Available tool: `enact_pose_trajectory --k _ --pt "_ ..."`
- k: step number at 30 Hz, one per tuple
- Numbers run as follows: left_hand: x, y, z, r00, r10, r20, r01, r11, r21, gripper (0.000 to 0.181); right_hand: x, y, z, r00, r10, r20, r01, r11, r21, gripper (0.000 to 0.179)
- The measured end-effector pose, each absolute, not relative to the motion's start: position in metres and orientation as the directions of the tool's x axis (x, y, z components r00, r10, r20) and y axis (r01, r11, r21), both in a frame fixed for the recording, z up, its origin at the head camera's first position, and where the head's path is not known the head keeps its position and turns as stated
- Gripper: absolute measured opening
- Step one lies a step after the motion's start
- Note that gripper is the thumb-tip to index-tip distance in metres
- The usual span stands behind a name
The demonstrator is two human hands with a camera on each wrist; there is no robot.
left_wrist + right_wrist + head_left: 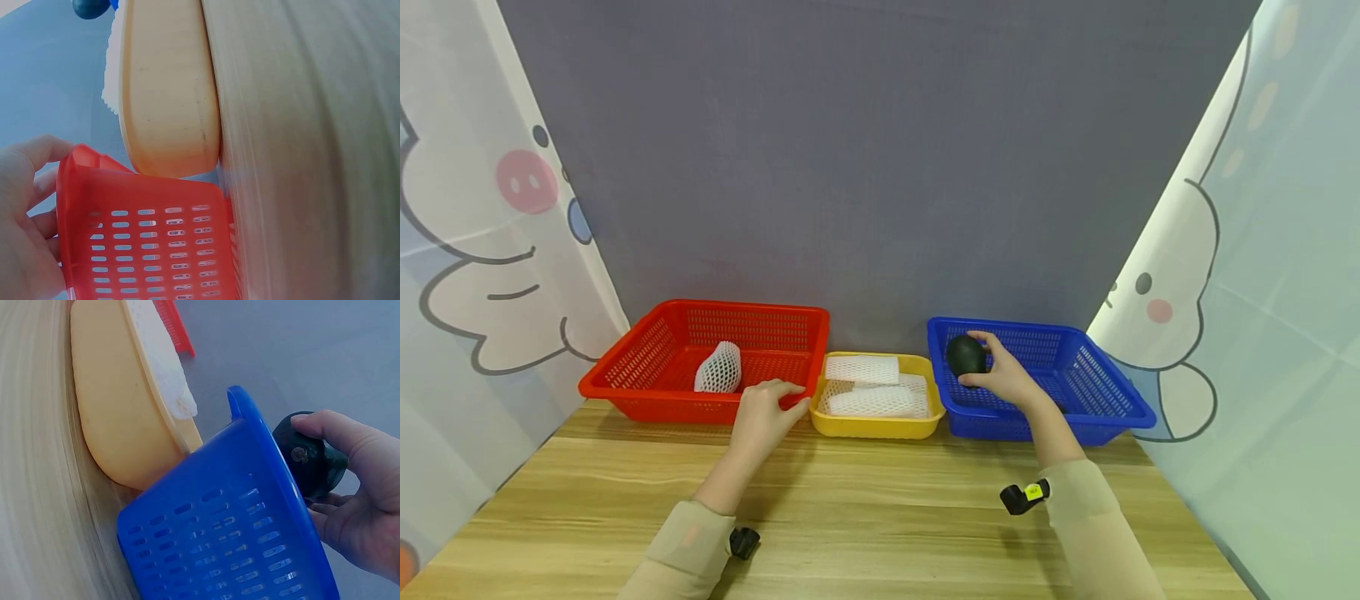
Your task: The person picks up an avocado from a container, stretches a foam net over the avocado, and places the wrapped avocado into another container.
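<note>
My right hand [1009,380] holds a dark green avocado [966,357] between thumb and fingers, above the left part of the blue basket [1123,408]. In the right wrist view the avocado's stem scar [299,454] shows beside the basket rim. My left hand [763,415] is at the front right corner of the red basket [655,400], its loosely bent fingers at the rim with nothing seen in them. Inside that basket lies a piece wrapped in a white foam net [720,368]. Between the baskets, a yellow tray [872,427] contains several white foam net sleeves [872,402].
All three containers stand in a row at the back of the wooden table [880,517]. A grey cloth [880,167] hangs behind them, with printed curtains [1262,292] at the sides. Something dark shows low in the blue basket, partly behind my right hand.
</note>
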State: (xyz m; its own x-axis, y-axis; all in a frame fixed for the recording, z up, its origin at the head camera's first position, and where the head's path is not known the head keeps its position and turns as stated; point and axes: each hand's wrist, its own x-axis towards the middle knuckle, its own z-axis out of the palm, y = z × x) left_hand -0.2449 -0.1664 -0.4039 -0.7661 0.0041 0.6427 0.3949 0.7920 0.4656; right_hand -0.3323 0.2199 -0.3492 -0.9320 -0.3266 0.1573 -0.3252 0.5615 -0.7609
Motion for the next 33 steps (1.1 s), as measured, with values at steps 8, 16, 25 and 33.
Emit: enact_pose_trajectory --k 8,16,25,33 --pt "-0.245 -0.166 -0.403 -0.768 -0.003 0.64 0.39 0.792 0.47 0.019 -0.325 0.218 -0.348 -0.926 -0.341 0.159 -0.327 0.519 -0.79 0.086" --pt "-0.244 -0.166 -0.403 -0.777 -0.006 0.63 0.381 0.792 0.477 0.02 -0.314 0.214 -0.347 -0.906 -0.383 0.18 -0.356 0.462 -0.812 0.086" --pt "-0.244 -0.165 -0.402 -0.781 -0.007 0.625 0.377 0.792 0.48 0.021 -0.296 0.208 -0.341 -0.888 -0.424 0.18 -0.356 0.383 -0.852 0.084" --pt "-0.243 -0.165 -0.401 -0.785 -0.01 0.619 0.369 0.795 0.481 0.021 -0.266 0.198 -0.324 -0.881 -0.429 0.201 -0.375 0.372 -0.849 0.08"
